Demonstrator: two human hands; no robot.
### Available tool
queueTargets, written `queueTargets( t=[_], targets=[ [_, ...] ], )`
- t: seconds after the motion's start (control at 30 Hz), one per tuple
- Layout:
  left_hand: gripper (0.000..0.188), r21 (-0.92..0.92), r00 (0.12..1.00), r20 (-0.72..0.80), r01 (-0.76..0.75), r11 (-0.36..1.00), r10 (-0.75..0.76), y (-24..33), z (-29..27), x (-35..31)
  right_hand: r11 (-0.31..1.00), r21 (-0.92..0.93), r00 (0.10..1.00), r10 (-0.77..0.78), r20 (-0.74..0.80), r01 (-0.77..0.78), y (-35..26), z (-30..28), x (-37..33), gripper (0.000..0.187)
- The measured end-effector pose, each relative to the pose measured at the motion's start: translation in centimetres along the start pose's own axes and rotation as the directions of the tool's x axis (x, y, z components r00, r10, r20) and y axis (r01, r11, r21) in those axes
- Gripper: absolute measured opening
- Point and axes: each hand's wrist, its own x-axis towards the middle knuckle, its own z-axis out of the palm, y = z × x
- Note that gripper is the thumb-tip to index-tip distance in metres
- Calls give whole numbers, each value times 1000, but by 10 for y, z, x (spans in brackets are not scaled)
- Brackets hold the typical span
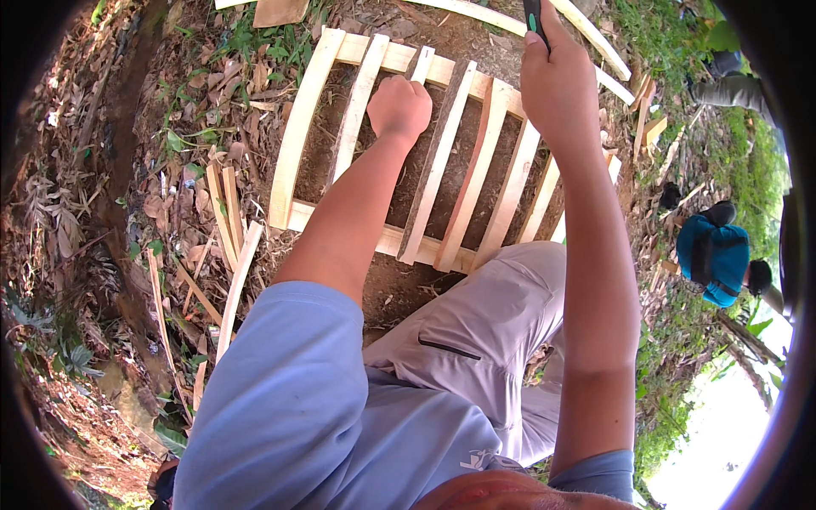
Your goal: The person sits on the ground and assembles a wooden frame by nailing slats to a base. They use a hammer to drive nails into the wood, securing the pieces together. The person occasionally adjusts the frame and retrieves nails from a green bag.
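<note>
We have a wooden frame (439, 161) lying on the ground in front of us, in the upper middle of the view, just beyond the bent knee. It is made of pale, rough-sawn slats set side by side across two long rails, with gaps of bare soil between them. Some slats look clean and yellowish; others carry a dark, bark-like edge, and one has a reddish side.

Our left hand (399, 109) is curled into a fist at a short-looking slat (422, 65), near the far rail – its fingers are turned away, so we cannot tell what they pinch. Our right hand (557, 81) is raised at the upper right, wrapped tightly around a black handle (533, 15) with a green patch (the rest of the tool runs out of view).

For writing, we find a small white print (478, 459) on the blue shirt (408, 425), creased and partly folded. The light trousers (476, 314) show a dark pocket slit.

Farther out, loose sticks (240, 289) lie to the left among dry leaves (225, 81) – and at the far right a person in teal (722, 255) bends over near green plants.
</note>
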Motion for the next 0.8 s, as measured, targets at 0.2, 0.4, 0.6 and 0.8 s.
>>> queueTargets(
  t=[0.2, 0.4, 0.6, 0.8],
  targets=[
    [40, 1, 1000, -11, 10, 1000, -10, 1, 3, 2, 975, -216, 922, 35, 385, 53, 34, 31, -11, 56],
    [39, -35, 999, -34, 6, 999, -8, -4, 4, 2, 999, 11, 999, -35, -7, 35, 10, 11, -15, 53],
    [40, -12, 999, -32, 21, 1000, -22, -1, 4, 3, 989, -110, 919, 135, 370, -101, 23, 25, -22, 51],
    [39, -19, 999, -31, 6, 1000, -6, -3, 4, 1, 996, 63, 994, -63, -89, 69, 6, 13, -23, 51]
  ],
)
